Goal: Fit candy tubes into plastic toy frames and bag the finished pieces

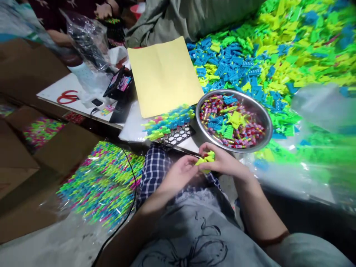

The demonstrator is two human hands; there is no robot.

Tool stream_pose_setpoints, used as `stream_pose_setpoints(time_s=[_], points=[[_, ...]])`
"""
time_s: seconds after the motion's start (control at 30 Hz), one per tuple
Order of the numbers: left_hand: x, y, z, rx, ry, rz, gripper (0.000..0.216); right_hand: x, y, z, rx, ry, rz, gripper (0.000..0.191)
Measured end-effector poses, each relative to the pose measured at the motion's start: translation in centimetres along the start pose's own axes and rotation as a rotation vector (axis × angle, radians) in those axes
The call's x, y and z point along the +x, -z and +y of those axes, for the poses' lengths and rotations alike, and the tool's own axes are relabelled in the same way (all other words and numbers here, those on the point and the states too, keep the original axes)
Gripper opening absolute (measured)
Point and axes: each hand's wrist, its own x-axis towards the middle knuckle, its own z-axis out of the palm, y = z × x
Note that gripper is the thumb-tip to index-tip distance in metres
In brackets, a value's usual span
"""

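Both my hands meet above my lap, just in front of the table edge. My right hand is closed on small yellow plastic pieces; how many it holds I cannot tell. The fingers of my left hand pinch at the left end of the same yellow pieces. Just beyond stands a metal bowl of small red-wrapped, shiny pieces, with several blue, green and yellow pieces on top. Left of the bowl, a black honeycomb rack carries rows of blue, yellow and green pieces.
A large heap of blue, green and yellow pieces spreads over the right side. A yellow sheet lies behind the rack. Red scissors rest at left. A bag of colourful pieces sits below. Another person's hand shows at the back.
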Motion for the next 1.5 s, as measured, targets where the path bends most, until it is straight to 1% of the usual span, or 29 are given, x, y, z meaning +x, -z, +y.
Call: stream_pose_setpoints(time_s=[0.07,0.17,0.3,0.37,0.47,0.57,0.63,0.73,0.77,0.83,0.9,0.93,1.03,1.1,1.17,1.3,1.37,1.47,1.5], points=[[-0.4,0.1,-0.1,-0.096,0.010,-0.006,0.024,0.5,-1.1,0.0,0.084,-0.030,-0.028,0.036],[-0.9,0.7,-1.2,-0.182,-0.012,0.054,0.024,1.1,-2.1,0.1,0.233,-0.055,-0.036,0.035],[-0.9,1.5,-2.5,-0.294,-0.041,0.179,0.022,1.2,-2.9,0.1,0.487,0.003,-0.034,0.038],[-0.7,1.9,-2.9,-0.334,-0.034,0.200,0.021,1.2,-3.5,0.1,0.559,0.011,-0.002,0.039],[-0.3,2.2,-3.5,-0.311,-0.058,0.228,0.022,1.3,-5.0,0.3,0.593,-0.037,0.081,0.032],[0.1,2.4,-4.1,-0.249,-0.172,0.344,0.032,1.7,-6.7,0.5,0.593,-0.054,0.191,0.027],[0.3,2.4,-4.3,-0.216,-0.256,0.424,0.038,2.0,-7.8,0.7,0.546,-0.051,0.259,0.027],[0.3,2.3,-3.6,-0.259,-0.366,0.502,0.038,2.1,-9.0,0.7,0.425,-0.030,0.363,0.025],[0.3,2.3,-3.2,-0.318,-0.383,0.498,0.037,2.0,-9.3,0.5,0.382,-0.015,0.399,0.024],[0.1,2.4,-2.3,-0.490,-0.371,0.433,0.046,1.7,-9.9,0.2,0.281,0.035,0.470,0.019],[-0.1,2.4,-1.4,-0.645,-0.315,0.340,0.056,1.4,-10.5,-0.2,0.171,0.113,0.517,0.016],[-0.3,2.5,-1.1,-0.700,-0.282,0.307,0.058,1.2,-10.7,-0.4,0.126,0.153,0.521,0.016],[-0.6,2.6,-0.6,-0.796,-0.199,0.264,0.056,0.8,-11.5,-0.8,0.067,0.238,0.448,0.016],[-0.8,2.6,-0.6,-0.827,-0.178,0.265,0.057,0.6,-11.8,-1.0,0.068,0.275,0.383,0.019],[-0.8,2.4,-0.7,-0.827,-0.187,0.298,0.052,0.4,-11.8,-1.2,0.080,0.306,0.323,0.023],[-0.6,2.2,-0.9,-0.689,-0.274,0.426,0.020,-0.4,-10.9,-1.6,0.103,0.294,0.191,0.024],[-0.6,2.0,-0.9,-0.607,-0.313,0.441,0.020,-0.8,-10.3,-1.3,0.137,0.241,0.208,0.027],[-0.7,1.9,-0.7,-0.531,-0.328,0.404,0.020,-1.3,-9.7,-0.2,0.298,0.152,0.296,0.042],[-0.8,1.8,-0.7,-0.519,-0.328,0.395,0.020,-1.4,-9.5,0.1,0.345,0.126,0.309,0.041]])
